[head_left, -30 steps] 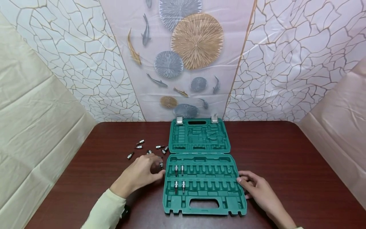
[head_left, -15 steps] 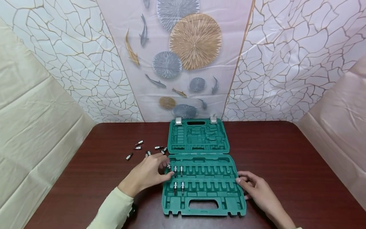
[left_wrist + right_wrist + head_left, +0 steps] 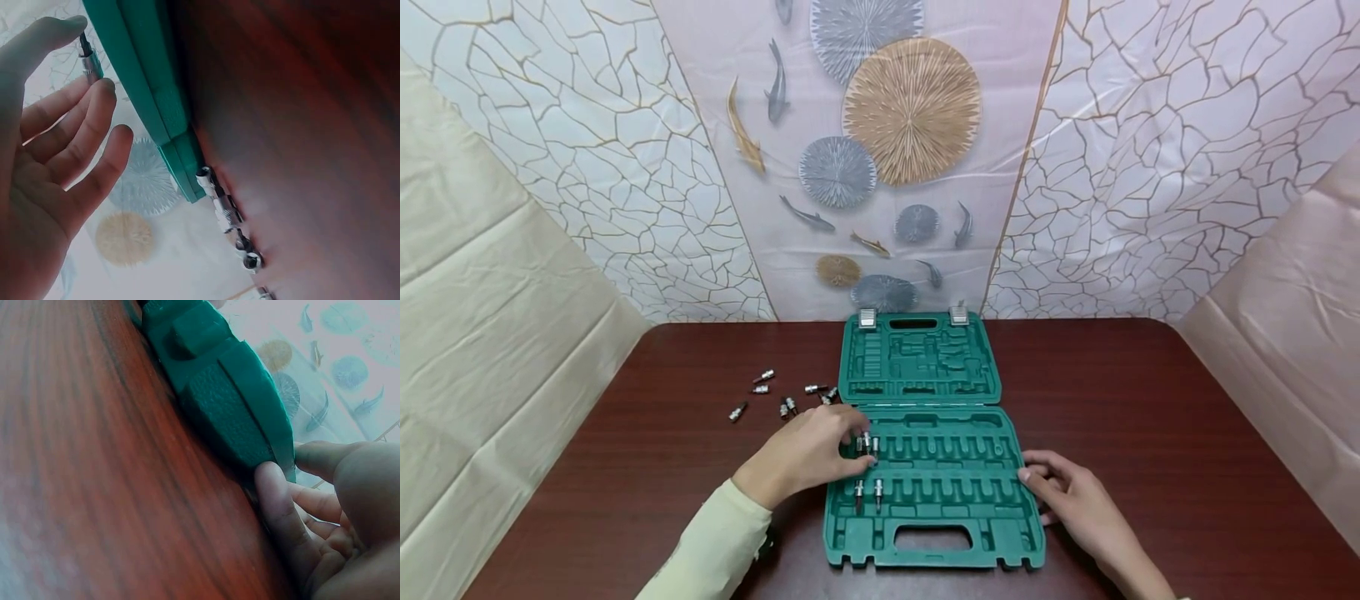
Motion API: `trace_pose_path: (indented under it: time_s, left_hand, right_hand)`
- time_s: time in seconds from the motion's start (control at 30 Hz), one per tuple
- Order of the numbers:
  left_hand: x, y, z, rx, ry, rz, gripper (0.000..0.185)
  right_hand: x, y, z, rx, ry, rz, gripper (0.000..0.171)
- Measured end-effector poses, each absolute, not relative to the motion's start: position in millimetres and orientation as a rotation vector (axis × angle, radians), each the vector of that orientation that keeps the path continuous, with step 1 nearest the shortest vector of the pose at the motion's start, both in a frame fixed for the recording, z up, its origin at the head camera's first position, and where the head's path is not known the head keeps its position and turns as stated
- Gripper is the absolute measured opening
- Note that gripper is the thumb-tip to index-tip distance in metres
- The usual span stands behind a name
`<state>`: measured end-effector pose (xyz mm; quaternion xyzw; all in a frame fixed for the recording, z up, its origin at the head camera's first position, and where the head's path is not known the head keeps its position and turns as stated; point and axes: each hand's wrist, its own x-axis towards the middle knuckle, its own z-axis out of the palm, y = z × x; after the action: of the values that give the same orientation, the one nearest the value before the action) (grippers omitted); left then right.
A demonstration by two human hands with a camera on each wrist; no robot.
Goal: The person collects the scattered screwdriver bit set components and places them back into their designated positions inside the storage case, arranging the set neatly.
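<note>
Bit in hand: a small chrome-steel socket bit with a dark tip [image 3: 89,61] is pinched between the thumb and fingertips of the left hand [image 3: 805,457], over the upper row of slots at about ten o'clock in the tray.
Handling: the bit is judged light, rigid and smooth enough to slip; the knurled chrome collar is thought the surest place to be gripped, with the narrow dark tip left free.
Look: a short silver cylinder is seen, stepped down to a thin dark shank.
Case: an open green moulded-plastic tool case [image 3: 937,546] is laid flat on the dark red-brown wooden table [image 3: 1150,417], its lid at twelve o'clock and its handle cut-out at six o'clock.
Seated bits: four matching bits [image 3: 877,492] are stood upright in the leftmost slots, two in each row.
Loose bits: a scatter of like chrome bits [image 3: 764,377] is left on the table at ten o'clock from the case, well apart from the tray.
Right hand: the right hand [image 3: 1078,500] is rested at the case's edge at three o'clock, its fingers loosely curled with the fingertips [image 3: 275,487] pressed against the green wall; nothing is held.
</note>
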<state>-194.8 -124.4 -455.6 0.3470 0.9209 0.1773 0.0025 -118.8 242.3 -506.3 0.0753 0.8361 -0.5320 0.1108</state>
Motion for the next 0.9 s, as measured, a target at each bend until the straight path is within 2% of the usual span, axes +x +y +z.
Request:
trace_pose_path:
  time_s: [0.33,0.9]
  left_hand:
    - [-199,-108,-459,1.370,2.994,0.213,0.035]
    - [-202,-103,-467,1.342,3.005,0.221,0.039]
  right_hand:
    - [-119,244,-507,0.220,2.455,-1.557,0.059]
    - [-121,243,-508,0.223,2.446,-1.565,0.059]
